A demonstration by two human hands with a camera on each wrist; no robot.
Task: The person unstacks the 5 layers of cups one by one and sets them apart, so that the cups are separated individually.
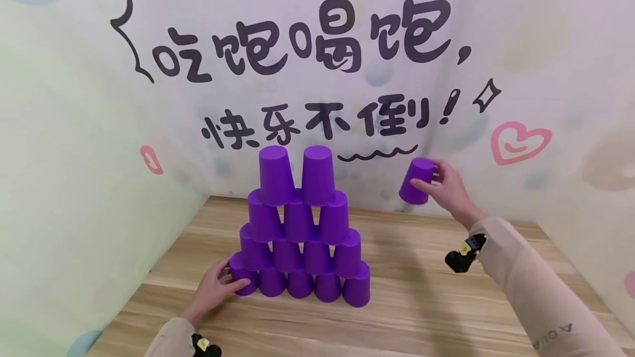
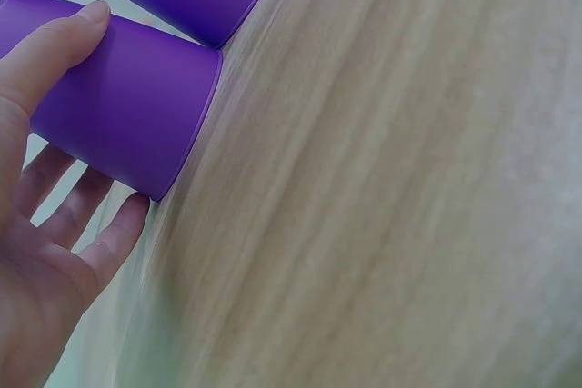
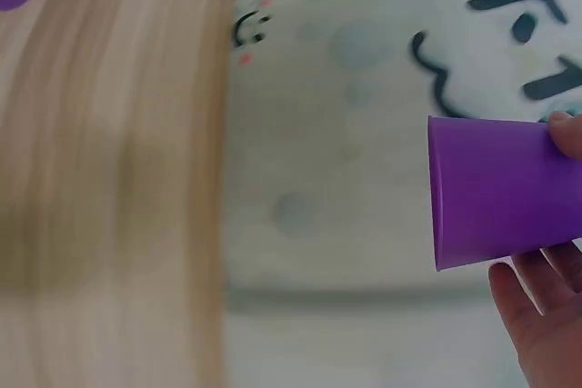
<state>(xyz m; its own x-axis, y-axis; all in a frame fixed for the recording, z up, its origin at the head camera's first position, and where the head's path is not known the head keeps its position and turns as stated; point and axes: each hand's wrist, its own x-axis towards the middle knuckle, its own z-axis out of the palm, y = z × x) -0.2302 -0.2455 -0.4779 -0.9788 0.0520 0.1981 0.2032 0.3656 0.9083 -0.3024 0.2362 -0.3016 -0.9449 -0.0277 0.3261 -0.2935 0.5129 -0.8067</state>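
A pyramid of upside-down purple cups [image 1: 299,216] stands on the table, with several in each of the two lower rows, three above them and two at the top. My left hand [image 1: 218,289] holds the leftmost bottom cup [image 2: 127,97], its thumb across the front and its fingers round the far side. Off to the right of the pyramid, my right hand [image 1: 448,186] grips a single purple cup [image 3: 505,193] in the air, mouth down and slightly tilted. Its thumb lies on the near side of that cup, with fingers on the opposite side.
The wood-grain table [image 1: 397,313] ends against a pale backdrop [image 1: 317,92] with large dark lettering and a pink heart. Similar pale walls rise at left and right. A black wrist device [image 1: 464,253] sits at the right sleeve cuff.
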